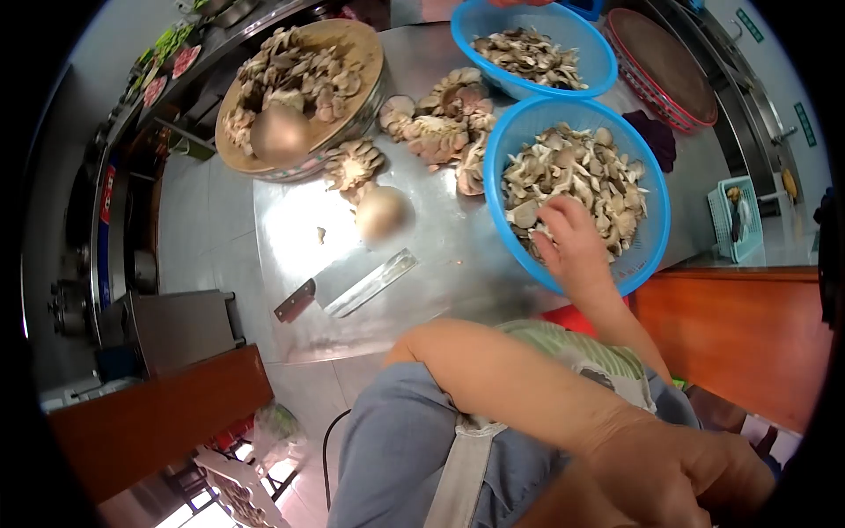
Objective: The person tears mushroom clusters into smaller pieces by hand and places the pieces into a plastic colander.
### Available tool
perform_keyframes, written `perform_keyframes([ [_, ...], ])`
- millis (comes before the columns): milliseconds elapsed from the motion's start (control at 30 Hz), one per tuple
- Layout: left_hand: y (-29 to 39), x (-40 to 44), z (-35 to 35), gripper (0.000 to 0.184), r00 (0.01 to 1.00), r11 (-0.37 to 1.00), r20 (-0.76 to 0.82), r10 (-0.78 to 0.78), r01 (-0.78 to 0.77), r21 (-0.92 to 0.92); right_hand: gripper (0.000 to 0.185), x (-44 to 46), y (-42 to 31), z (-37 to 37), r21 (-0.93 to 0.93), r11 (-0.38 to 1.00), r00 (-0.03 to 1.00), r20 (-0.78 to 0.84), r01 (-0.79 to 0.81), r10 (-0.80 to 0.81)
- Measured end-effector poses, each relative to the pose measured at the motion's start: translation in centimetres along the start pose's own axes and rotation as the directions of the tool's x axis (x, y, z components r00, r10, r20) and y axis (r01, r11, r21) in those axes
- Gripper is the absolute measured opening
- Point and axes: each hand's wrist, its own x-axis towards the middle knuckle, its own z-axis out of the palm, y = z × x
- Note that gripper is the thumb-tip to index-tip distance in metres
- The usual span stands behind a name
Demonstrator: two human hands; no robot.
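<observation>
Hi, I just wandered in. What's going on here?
Someone is handling mushrooms at a metal table. Their right hand reaches into the nearer blue basin, its fingers at the loose mushrooms; whether they grip one is unclear. The left hand is across the body, close to the camera. A second blue basin also holds mushrooms. Bigger clusters sit on the table, more fill the basket, and a knife lies untouched.

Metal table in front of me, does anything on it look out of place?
Two small things: a pale scrap, apparently mushroom, lies alone beyond the knife, apart from the mushroom clusters, so it looks stray. Also, the knife's dark handle sits close to the table's left edge. Nothing else stands out.
</observation>
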Motion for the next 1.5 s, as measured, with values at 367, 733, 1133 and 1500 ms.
perform_keyframes([
  [367,2.5,-4.1,5.7,0.040,0.999,0.972,-0.011,0.052,-0.048,0.231,0.059,7.8,-5.4,14.2,0.124,0.967,0.865,0.432,0.222,-0.254],
  [733,4.0,-6.1,9.1,0.052,0.999,0.721,0.046,0.020,-0.046,0.691,0.098,13.3,-7.5,25.4,0.035,0.939,0.731,0.618,0.343,-0.290],
  [1133,4.6,-8.2,7.7,0.050,0.998,0.749,0.058,-0.006,-0.034,0.661,0.077,9.8,-6.2,18.4,0.520,0.111,0.523,0.852,-0.847,0.000],
  [1500,25.4,-30.2,10.8,0.038,0.468,-0.372,0.279,0.838,0.866,-0.334,0.064,0.1,2.7,-1.0,0.851,-0.017,0.818,0.509,-0.524,0.269],
])
